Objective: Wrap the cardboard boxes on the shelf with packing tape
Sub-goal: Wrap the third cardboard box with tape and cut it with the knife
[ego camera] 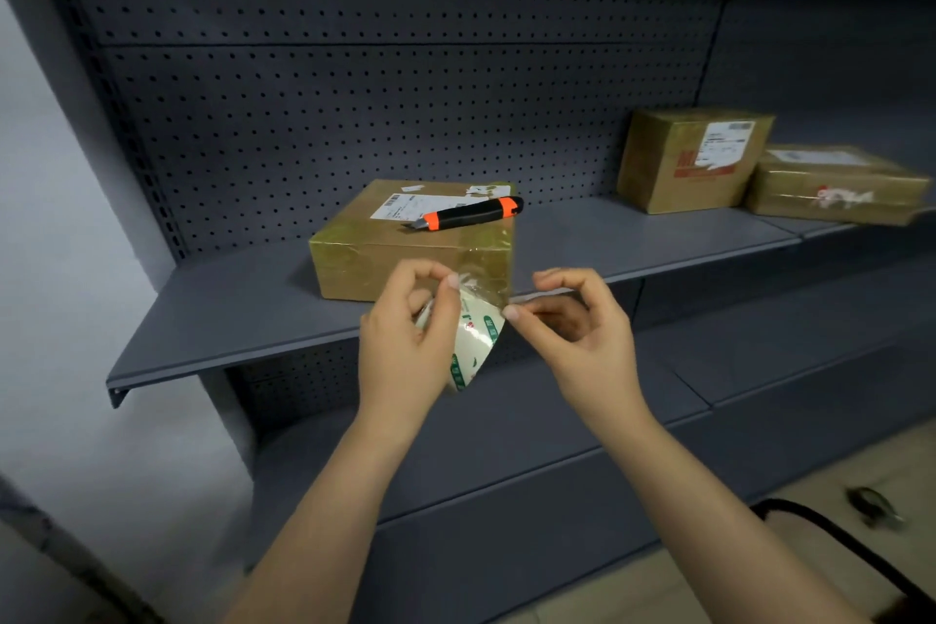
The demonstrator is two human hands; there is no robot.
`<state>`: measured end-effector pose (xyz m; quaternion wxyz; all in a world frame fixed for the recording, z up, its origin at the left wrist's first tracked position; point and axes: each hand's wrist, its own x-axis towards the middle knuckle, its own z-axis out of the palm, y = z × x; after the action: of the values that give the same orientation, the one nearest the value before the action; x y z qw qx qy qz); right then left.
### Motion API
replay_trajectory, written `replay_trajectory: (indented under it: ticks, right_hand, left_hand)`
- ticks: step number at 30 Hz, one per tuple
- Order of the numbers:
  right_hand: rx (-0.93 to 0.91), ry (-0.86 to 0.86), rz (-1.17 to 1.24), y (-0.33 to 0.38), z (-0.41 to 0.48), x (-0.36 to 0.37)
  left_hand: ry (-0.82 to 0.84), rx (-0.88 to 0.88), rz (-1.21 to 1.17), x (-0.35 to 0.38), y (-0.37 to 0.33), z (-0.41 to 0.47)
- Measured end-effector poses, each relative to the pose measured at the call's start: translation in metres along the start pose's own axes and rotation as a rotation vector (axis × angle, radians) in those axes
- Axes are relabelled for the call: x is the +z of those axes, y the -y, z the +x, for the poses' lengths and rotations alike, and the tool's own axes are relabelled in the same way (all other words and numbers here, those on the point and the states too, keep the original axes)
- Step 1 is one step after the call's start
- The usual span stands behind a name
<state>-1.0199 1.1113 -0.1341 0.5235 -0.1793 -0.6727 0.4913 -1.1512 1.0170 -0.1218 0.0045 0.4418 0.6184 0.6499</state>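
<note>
A tape-covered cardboard box (375, 238) sits on the grey shelf (243, 319), with an orange and black utility knife (471, 214) lying on its top. In front of the box my left hand (410, 334) grips a roll of clear packing tape (473, 342) with a green-printed core. My right hand (572, 319) pinches the loose tape end beside the roll, near the box's lower right corner. Two more taped boxes stand at the right: an upright one (689, 162) and a flat one (835, 185).
A perforated back panel (354, 91) rises behind the shelf. A lower shelf (532, 421) runs beneath my hands. A black curved frame (835, 537) and a small dark object (876, 507) lie on the pale floor at the bottom right.
</note>
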Motion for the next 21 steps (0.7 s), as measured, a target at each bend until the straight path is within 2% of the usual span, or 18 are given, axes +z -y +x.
replay_trajectory:
  ticks: [4,9,16,21]
  right_hand:
    - [0.005,-0.067,-0.066,0.006,-0.013,0.003]
    - [-0.014,-0.067,-0.12,0.015,-0.019,0.003]
    - [-0.219,-0.014,-0.348,0.023,-0.013,0.001]
    - [-0.264,0.053,-0.39,0.027,-0.003,-0.005]
  left_hand:
    - [0.03,-0.014,-0.044,0.0,-0.003,-0.007]
    - [0.039,-0.021,-0.08,0.0,-0.005,-0.013]
    - [0.068,-0.011,-0.086,0.001,-0.002,-0.014]
    - [0.121,0.007,-0.065,0.011,-0.004,-0.013]
